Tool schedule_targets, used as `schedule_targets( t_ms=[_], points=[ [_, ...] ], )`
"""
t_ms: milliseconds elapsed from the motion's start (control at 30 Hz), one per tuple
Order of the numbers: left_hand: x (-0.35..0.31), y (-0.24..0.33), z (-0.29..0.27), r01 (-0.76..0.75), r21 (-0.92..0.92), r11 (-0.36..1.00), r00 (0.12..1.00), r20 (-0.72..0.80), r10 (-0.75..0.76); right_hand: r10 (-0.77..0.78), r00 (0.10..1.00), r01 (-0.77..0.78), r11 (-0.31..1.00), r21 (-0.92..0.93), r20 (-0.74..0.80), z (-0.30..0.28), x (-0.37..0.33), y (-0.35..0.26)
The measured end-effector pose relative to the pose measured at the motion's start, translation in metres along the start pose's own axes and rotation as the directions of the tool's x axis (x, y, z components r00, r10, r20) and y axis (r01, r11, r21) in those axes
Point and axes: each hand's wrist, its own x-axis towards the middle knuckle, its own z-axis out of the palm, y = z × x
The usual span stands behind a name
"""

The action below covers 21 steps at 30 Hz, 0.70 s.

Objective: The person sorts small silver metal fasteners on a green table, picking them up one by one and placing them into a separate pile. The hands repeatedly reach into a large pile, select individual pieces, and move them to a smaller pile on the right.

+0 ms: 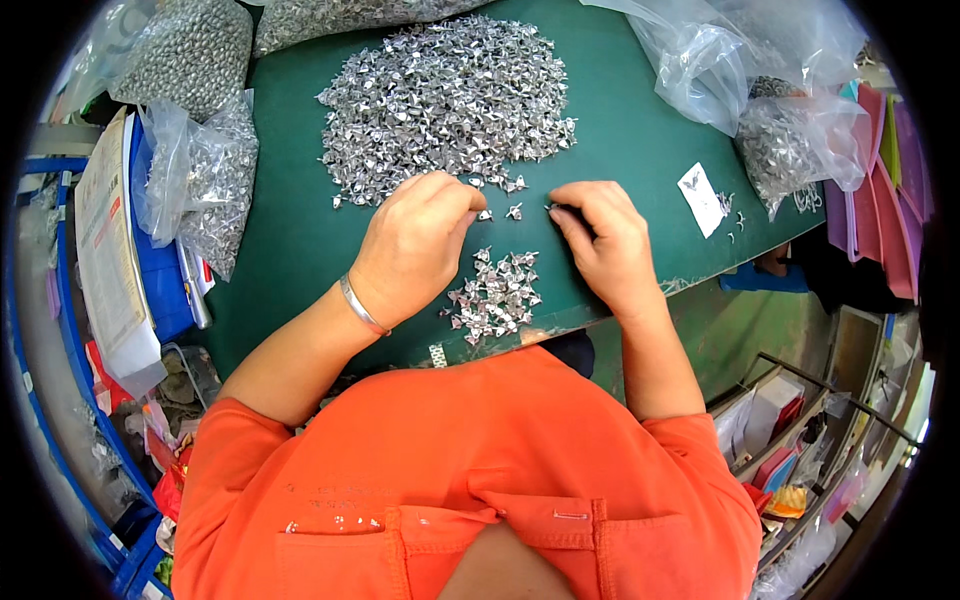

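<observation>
A big heap of small silver metal parts (450,95) lies on the green tabletop. Just in front of it, my left hand (415,240) is closed in a pinch, with a small metal part (486,214) at its fingertips. My right hand (610,245) pinches thumb against forefinger, and the tip of another small metal part (551,207) shows there. Between the hands sits a loose metal part (514,211). A smaller pile of the same parts (495,295) lies nearer me, close to the table's front edge.
Clear plastic bags of metal pieces (195,55) crowd the back left, with another bag (790,140) at the right. A white paper card (702,200) lies near several small hooked pieces. Blue racking (70,300) stands left; a cluttered shelf (790,420) stands lower right.
</observation>
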Motion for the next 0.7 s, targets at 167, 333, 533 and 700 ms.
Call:
schedule_targets(
  t_ms=[167, 333, 533, 700],
  points=[
    [-0.002, -0.002, -0.004, 0.029, -0.002, 1.000, 0.999, -0.024, -0.029, -0.126, 0.991, 0.125, 0.992, 0.016, 0.037, -0.002, -0.010, -0.001],
    [0.001, -0.003, -0.002, -0.023, 0.013, 1.000, 1.000, -0.014, 0.023, 0.002, 0.998, 0.004, 0.997, 0.083, -0.066, -0.008, -0.020, 0.003],
    [0.005, -0.005, 0.016, -0.084, 0.128, 0.988, 0.993, 0.096, 0.072, -0.023, 0.996, 0.013, 0.992, 0.126, 0.083, 0.001, -0.016, -0.005],
    [-0.004, -0.002, 0.003, 0.025, -0.136, 0.990, 0.999, 0.023, -0.022, -0.111, 0.985, 0.067, 0.952, 0.298, 0.133, 0.001, -0.005, -0.018]
  ],
)
